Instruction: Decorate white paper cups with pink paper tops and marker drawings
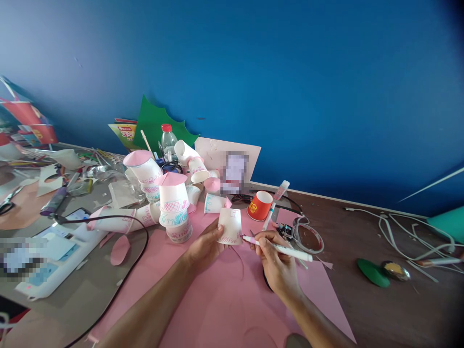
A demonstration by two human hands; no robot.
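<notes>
In my left hand is a white paper cup, turned with its narrow end up. A small square is drawn near its top, and pink marks run along the lower rim. My right hand grips a white marker pen, its pink tip close to or touching the cup's lower right side. Left of the cup stands a stack of decorated paper cups topped with a pink paper cone. Pink paper lies under both hands.
Behind my right hand stand a red paper cup and another marker. More decorated cups and a bottle are behind on the left. A black cable crosses the left side; white cables lie right. A blue wall rises behind.
</notes>
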